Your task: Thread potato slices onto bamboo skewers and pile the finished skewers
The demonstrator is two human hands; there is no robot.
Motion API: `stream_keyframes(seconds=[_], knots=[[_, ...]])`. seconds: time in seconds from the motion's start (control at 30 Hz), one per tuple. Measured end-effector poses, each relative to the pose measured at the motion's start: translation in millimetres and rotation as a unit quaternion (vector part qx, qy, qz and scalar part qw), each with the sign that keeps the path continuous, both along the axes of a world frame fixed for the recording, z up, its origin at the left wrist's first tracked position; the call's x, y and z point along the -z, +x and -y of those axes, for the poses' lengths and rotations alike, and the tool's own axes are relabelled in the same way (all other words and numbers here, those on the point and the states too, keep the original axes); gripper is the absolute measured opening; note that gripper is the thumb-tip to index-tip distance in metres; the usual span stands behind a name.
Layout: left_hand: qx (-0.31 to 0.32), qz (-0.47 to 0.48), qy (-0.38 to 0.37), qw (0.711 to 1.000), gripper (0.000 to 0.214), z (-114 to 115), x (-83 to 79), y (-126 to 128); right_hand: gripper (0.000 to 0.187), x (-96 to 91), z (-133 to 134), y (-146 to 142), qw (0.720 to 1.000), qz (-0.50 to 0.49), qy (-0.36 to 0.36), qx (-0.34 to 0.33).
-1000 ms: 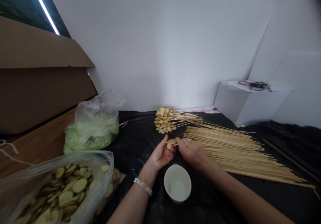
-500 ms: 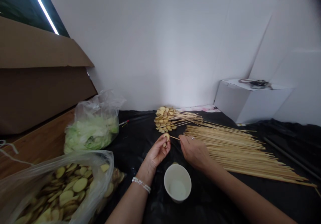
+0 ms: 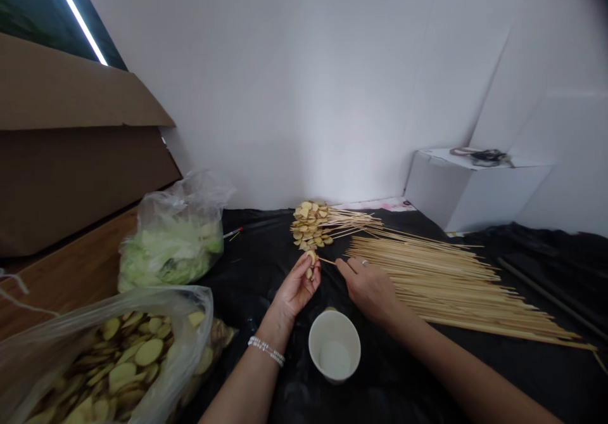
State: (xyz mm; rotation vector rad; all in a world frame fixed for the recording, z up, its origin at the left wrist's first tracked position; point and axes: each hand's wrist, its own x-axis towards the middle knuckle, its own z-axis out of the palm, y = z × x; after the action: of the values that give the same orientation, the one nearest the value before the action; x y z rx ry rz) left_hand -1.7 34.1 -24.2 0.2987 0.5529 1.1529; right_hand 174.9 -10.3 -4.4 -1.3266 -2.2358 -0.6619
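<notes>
- Black plastic sheeting (image 3: 256,253) carries loose bamboo skewers (image 3: 441,278) along its right side.
- Left hand (image 3: 297,288) clamps potato slices (image 3: 310,261) on a skewer (image 3: 327,261).
- Right hand (image 3: 368,291), open, sits just beside the skewer's end.

A bag of greens (image 3: 171,253) beside a cardboard box (image 3: 71,145).

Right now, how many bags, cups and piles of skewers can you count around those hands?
Plastic bags: 2 (bag of shredded greens, bag of potato slices)
Paper cups: 1 (white paper cup)
Skewer piles: 2 (bare skewers, skewers loaded with potato slices)
Total: 5
</notes>
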Motion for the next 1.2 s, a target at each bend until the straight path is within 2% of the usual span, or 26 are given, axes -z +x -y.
stream_keyframes(seconds=[0.3, 0.5, 0.73, 1.0, 1.2], knots=[[0.002, 0.008, 0.034, 0.999, 0.027, -2.4, 1.1, -1.5, 0.031, 1.6, -1.3, -0.4, 1.000, 0.011, -0.012, -0.013], [-0.045, -0.005, 0.008, 0.999, 0.012, -4.6, 3.5, -1.2, 0.032, -1.4, 0.6, 0.8, 1.000, 0.000, -0.030, -0.002], [-0.055, -0.040, -0.006, 0.998, 0.018, -3.0, 1.4, -0.3, 0.032, -0.9, 0.6, 0.3, 1.000, -0.002, -0.025, -0.002], [-0.068, -0.057, 0.015, 0.996, 0.022, -3.0, -0.1, 0.8, 0.030, -2.2, 1.6, 0.4, 0.999, -0.008, -0.040, 0.003], [-0.042, -0.059, 0.047, 0.996, 0.031, -2.0, -1.3, 0.8, 0.030, -2.6, 1.4, 1.1, 0.999, -0.005, -0.045, 0.007]])
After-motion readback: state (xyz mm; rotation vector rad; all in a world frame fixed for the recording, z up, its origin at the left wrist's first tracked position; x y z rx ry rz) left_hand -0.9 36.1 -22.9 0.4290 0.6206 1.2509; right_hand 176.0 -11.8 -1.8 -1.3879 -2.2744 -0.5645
